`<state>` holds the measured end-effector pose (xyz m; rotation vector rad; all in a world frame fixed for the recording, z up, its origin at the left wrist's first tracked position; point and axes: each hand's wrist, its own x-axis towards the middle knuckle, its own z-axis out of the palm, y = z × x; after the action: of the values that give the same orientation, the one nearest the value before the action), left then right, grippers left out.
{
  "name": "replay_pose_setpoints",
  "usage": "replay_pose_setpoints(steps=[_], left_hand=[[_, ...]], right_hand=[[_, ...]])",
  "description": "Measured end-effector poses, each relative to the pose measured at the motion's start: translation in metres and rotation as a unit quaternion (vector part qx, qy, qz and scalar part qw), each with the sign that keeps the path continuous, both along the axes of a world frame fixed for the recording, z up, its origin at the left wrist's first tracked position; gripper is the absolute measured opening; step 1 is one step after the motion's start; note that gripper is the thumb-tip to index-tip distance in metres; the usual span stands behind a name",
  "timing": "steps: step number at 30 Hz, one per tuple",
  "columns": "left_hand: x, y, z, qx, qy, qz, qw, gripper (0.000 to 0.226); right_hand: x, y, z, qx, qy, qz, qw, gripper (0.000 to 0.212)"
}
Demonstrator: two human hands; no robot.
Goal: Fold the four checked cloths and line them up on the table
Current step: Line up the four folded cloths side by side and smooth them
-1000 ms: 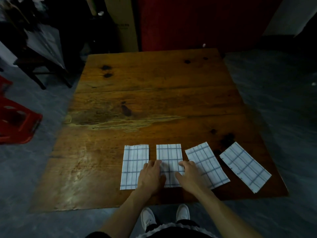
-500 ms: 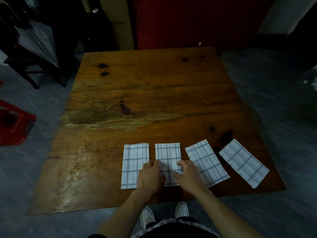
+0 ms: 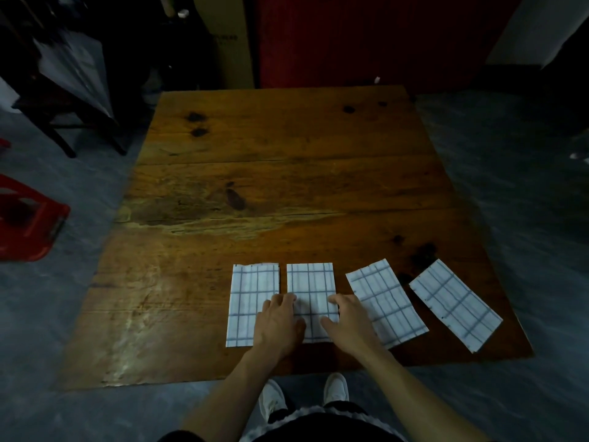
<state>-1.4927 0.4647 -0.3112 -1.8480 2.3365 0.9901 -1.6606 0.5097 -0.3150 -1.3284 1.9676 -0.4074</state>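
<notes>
Four folded white cloths with a blue check lie in a row near the front edge of the wooden table (image 3: 287, 148). The first cloth (image 3: 248, 291) and second cloth (image 3: 310, 282) lie straight and close together. The third cloth (image 3: 382, 298) and fourth cloth (image 3: 455, 304) are turned at an angle. My left hand (image 3: 280, 323) rests flat on the second cloth's left edge, overlapping the first. My right hand (image 3: 347, 320) presses the second cloth's right edge, fingers fairly straight.
A red plastic stool (image 3: 25, 224) stands on the grey floor at the left. A dark chair (image 3: 63, 100) and a cardboard box (image 3: 223, 39) are behind the table, with a red wall (image 3: 366, 36) beyond. My white shoes (image 3: 302, 397) show below the table edge.
Both hands have stayed on the second cloth and barely shifted. The camera has tipped slightly, so the whole scene sits a little differently in view.
</notes>
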Motion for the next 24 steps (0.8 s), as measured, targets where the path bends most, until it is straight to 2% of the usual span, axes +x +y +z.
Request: replay_pose_setpoints(steps=[24], left_hand=[[-0.0001,-0.0025,0.0009,0.006,0.016,0.011,1.0,0.053]], right_hand=[[0.0017,0.0033,0.0061,-0.009,-0.07,-0.058,0.996,0.048]])
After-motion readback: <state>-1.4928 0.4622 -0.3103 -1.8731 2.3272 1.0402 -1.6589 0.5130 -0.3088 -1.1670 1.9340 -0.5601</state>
